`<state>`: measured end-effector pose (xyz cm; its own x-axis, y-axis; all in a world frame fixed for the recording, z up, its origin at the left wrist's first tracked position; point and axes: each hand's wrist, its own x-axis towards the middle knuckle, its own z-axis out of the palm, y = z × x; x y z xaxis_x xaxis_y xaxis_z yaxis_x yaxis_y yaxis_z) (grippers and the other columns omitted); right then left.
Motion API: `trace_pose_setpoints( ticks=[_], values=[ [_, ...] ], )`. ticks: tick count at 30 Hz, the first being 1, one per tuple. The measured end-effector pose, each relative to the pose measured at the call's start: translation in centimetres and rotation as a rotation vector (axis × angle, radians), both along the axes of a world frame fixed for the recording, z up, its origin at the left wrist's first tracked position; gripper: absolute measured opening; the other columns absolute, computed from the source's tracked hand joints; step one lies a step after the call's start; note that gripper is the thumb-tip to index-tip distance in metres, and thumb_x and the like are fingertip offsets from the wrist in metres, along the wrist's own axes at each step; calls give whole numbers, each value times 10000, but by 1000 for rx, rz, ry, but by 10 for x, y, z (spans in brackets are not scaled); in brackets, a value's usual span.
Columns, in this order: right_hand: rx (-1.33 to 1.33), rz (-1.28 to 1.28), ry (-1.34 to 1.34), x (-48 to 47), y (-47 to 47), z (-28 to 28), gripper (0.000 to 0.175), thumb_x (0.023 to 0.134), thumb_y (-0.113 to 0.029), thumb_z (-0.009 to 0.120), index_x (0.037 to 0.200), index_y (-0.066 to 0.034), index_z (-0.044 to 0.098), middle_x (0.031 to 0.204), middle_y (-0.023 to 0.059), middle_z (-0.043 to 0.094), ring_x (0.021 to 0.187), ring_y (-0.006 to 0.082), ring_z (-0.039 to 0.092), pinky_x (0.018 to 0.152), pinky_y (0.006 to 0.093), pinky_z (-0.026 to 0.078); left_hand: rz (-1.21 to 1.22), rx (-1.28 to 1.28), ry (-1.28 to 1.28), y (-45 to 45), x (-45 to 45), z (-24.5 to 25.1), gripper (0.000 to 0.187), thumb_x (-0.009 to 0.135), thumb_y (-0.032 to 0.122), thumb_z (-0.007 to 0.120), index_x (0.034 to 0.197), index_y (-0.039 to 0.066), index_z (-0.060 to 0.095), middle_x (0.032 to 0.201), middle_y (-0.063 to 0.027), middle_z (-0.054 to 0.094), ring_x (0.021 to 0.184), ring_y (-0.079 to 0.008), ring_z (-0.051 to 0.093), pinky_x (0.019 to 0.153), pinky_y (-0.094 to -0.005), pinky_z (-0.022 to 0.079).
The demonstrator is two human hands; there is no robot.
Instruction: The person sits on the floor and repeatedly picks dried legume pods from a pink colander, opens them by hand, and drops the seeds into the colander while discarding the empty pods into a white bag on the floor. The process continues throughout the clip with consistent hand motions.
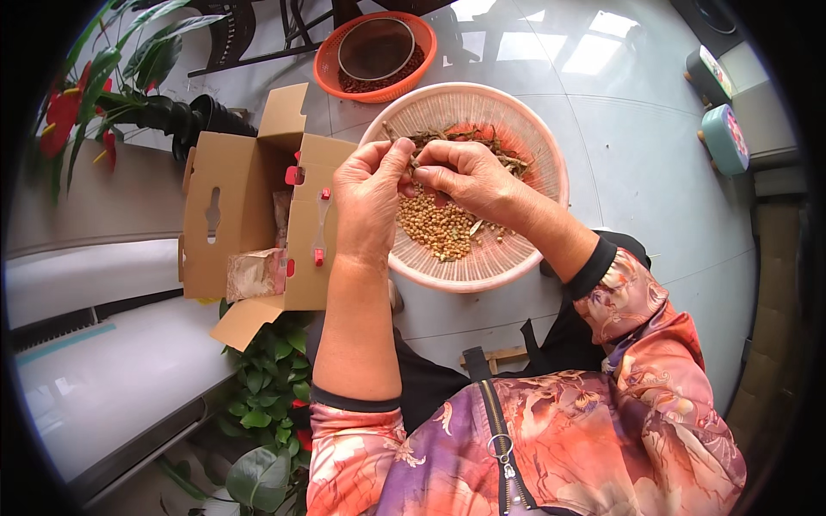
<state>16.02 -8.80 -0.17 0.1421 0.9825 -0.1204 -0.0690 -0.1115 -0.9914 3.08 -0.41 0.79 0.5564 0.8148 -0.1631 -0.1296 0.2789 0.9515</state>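
Over a round, shallow pink-and-white plastic basket (556,148), my two hands meet at the fingertips. My left hand (369,193) pinches a dry brown seed pod (388,131) between thumb and fingers. From the right, the thumb and index finger of my right hand (471,174) close on the same pod, whose middle is partly hidden by the fingers. Loose tan beans or peas (433,226) lie below my hands in the near left part of the basket. Dry brown pods (510,158) are heaped in its far part, partly covered by my right hand. A pale pod piece (476,227) rests beside the beans.
An open cardboard box (222,161) with packets inside stands left of the basket. Beyond is an orange basket (322,71) holding dark red beans and a round sieve (376,48). Potted plants (264,387) are at left, with small stools (724,138) at far right.
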Motion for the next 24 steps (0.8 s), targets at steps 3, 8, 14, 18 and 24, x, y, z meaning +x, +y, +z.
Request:
trace_pose_setpoints(
  ticks=[3, 8, 14, 18, 24],
  values=[
    [31, -25, -80, 4, 1, -3, 182, 950, -149, 547, 937, 16, 623, 760, 39, 605, 676, 97, 561, 619, 248, 475, 22, -19, -19, -5, 6, -1, 161, 902, 146, 652, 909, -14, 664, 704, -28, 626, 559, -69, 524, 517, -201, 445],
    [178, -122, -149, 1, -2, -6, 221, 947, -145, 534, 945, 53, 631, 784, 107, 653, 704, 161, 610, 699, 299, 505, 6, -30, -66, -9, 13, -6, 187, 918, 156, 631, 899, -28, 658, 704, -36, 625, 557, -79, 523, 496, -216, 458],
    [38, -33, 358, 9, -4, -4, 236, 977, -203, 520, 907, -5, 628, 736, 5, 600, 623, 42, 516, 569, 190, 426, -58, -100, -118, -8, 12, -11, 197, 934, 159, 605, 905, -31, 649, 690, -30, 593, 533, -73, 487, 465, -220, 458],
    [-87, 34, 450, 22, -10, -3, 265, 988, -273, 512, 888, -54, 621, 663, -37, 578, 488, -20, 425, 411, 129, 326, -78, -154, -139, -12, 16, -9, 203, 948, 164, 584, 892, -28, 622, 693, -30, 569, 529, -68, 476, 453, -213, 459],
    [-159, 106, 700, 28, -9, -14, 279, 996, -263, 483, 889, -38, 610, 643, -23, 584, 443, -18, 425, 359, 118, 321, -100, -217, -173, -10, 13, -14, 214, 947, 162, 585, 894, -43, 615, 695, -39, 557, 529, -74, 484, 439, -220, 468]
  ],
)
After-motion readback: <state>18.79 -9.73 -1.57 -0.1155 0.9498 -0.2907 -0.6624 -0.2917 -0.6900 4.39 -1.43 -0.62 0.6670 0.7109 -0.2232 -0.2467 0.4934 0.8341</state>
